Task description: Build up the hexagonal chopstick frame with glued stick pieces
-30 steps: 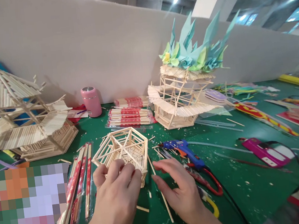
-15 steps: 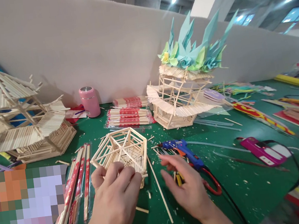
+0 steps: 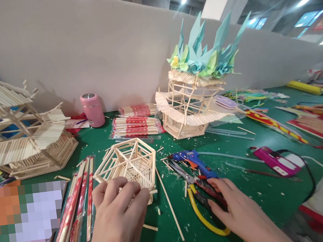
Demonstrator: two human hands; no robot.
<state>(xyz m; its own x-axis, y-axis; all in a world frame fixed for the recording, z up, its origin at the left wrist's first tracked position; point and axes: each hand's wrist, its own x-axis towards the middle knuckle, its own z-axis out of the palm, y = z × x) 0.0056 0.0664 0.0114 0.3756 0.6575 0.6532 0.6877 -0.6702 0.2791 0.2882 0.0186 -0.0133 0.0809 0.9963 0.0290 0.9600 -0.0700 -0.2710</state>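
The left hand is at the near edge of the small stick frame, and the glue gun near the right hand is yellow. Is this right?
The colour is wrong: in the head view, the glue gun near the right hand is blue. The left hand is indeed at the near edge of the small stick frame.

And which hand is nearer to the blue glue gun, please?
Right. The right hand is close to the blue glue gun, by its handle end; the left hand is farther away, at the wooden stick frame.
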